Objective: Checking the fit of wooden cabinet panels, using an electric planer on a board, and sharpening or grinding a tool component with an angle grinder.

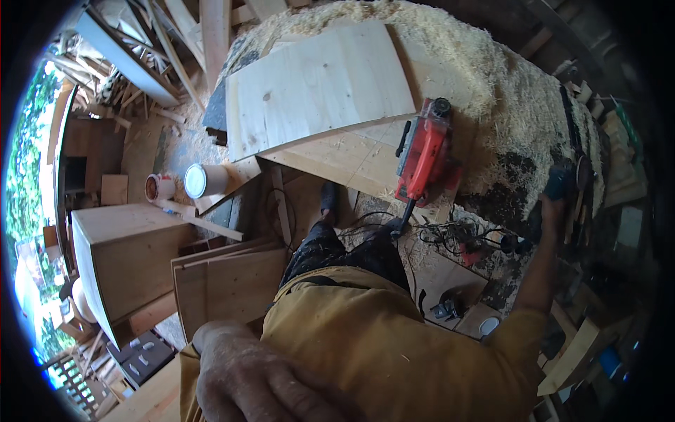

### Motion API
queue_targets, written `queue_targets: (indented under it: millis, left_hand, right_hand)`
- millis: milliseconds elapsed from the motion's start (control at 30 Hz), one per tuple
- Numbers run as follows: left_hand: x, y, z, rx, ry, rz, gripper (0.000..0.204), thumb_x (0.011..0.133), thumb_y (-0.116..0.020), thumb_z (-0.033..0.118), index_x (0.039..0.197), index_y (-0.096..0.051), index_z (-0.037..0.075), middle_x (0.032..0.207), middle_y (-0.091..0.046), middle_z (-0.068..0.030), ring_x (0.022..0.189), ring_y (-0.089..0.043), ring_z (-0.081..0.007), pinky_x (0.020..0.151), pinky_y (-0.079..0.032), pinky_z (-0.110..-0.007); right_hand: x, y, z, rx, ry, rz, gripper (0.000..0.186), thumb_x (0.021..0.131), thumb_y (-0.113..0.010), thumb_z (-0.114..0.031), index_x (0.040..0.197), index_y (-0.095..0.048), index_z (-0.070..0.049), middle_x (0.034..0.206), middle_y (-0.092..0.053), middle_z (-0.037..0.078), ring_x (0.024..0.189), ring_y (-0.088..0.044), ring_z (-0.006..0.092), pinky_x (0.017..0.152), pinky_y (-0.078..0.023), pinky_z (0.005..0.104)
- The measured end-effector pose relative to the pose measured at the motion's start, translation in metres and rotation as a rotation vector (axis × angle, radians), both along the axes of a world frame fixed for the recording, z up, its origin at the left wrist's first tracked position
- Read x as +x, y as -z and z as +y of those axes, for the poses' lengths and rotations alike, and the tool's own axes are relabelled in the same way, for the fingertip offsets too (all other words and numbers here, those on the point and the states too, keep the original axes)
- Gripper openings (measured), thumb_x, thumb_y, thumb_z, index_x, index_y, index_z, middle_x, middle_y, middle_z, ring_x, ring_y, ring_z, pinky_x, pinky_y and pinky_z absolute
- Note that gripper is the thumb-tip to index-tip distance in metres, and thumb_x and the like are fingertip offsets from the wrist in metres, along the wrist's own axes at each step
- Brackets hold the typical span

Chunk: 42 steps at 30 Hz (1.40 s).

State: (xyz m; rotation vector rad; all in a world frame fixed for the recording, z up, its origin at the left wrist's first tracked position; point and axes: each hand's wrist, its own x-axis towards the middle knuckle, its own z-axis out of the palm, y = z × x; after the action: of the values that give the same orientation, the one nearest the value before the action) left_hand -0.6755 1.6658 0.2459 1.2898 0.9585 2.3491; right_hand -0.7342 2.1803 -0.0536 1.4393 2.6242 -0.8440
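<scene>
My right arm reaches out to the right, and my right hand (551,205) is closed around a dark blue tool with a disc, which looks like an angle grinder (559,181), at the shavings-covered bench's right side. Close to the lower edge, my left hand (246,373) is in front of my torso, back up, fingers extended, with nothing visible in it. A red electric planer (427,151) rests on the bench beside a pale knotted wooden panel (316,84). Neither hand touches the planer or the panel.
Wood shavings (506,91) heap over the bench's far and right parts. White tubs (205,181) stand at the left, near a wooden cabinet (133,260) and leaning boards (225,288). Tangled cables (457,235) hang near my feet. Timber offcuts pile up behind.
</scene>
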Motion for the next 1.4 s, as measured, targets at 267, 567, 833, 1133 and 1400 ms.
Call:
queue_targets:
  millis: [267,567,833,1133,1400]
  left_hand:
    - [-0.016,0.006,-0.043,0.028,0.105,0.078,0.025,0.085,-0.064,0.024,0.099,-0.069,0.004,0.103,-0.065,-0.0146,0.095,-0.062,-0.0314,0.082,-0.050,-0.043]
    - [-0.053,0.154,-0.019,-0.839,0.096,-0.014,0.065,0.075,-0.072,0.036,0.119,-0.049,-0.006,0.115,-0.053,-0.0228,0.110,-0.050,-0.0325,0.093,-0.041,-0.037]
    - [-0.024,0.161,0.012,-0.701,0.549,-0.048,0.070,0.069,-0.075,0.029,0.118,-0.035,-0.001,0.106,-0.055,-0.0207,0.103,-0.055,-0.0319,0.085,-0.044,-0.037]
    - [0.022,0.207,0.026,-0.955,0.034,0.253,0.075,0.062,-0.077,0.022,0.121,-0.036,-0.001,0.103,-0.055,-0.0245,0.098,-0.056,-0.0365,0.082,-0.045,-0.043]
    - [0.051,0.234,0.051,-0.857,0.397,0.202,0.081,0.066,-0.075,0.018,0.132,-0.032,0.000,0.096,-0.061,-0.0216,0.093,-0.060,-0.0341,0.080,-0.047,-0.040]
  right_hand:
    - [0.076,0.005,-0.078,-0.386,0.142,0.532,0.059,0.066,-0.073,-0.021,0.116,-0.053,0.002,0.108,-0.056,0.013,0.090,-0.056,0.0250,0.081,-0.044,0.0344]
    - [0.144,-0.087,-0.302,-0.946,0.018,1.285,0.066,0.068,-0.067,-0.031,0.121,-0.043,0.001,0.099,-0.054,0.016,0.092,-0.055,0.0277,0.084,-0.046,0.0426]
    - [0.142,-0.141,-0.378,-0.908,-0.340,1.499,0.078,0.072,-0.064,-0.047,0.127,-0.033,0.000,0.105,-0.053,0.018,0.095,-0.054,0.0273,0.082,-0.046,0.0391]
    - [0.159,-0.114,-0.366,-0.680,0.423,1.194,0.054,0.078,-0.058,-0.032,0.119,-0.046,0.001,0.109,-0.053,0.017,0.097,-0.055,0.0297,0.086,-0.046,0.0428]
    - [0.199,-0.094,-0.281,-1.413,-0.084,1.369,0.069,0.078,-0.062,-0.047,0.121,-0.038,0.001,0.109,-0.047,0.012,0.098,-0.049,0.0243,0.088,-0.043,0.0380]
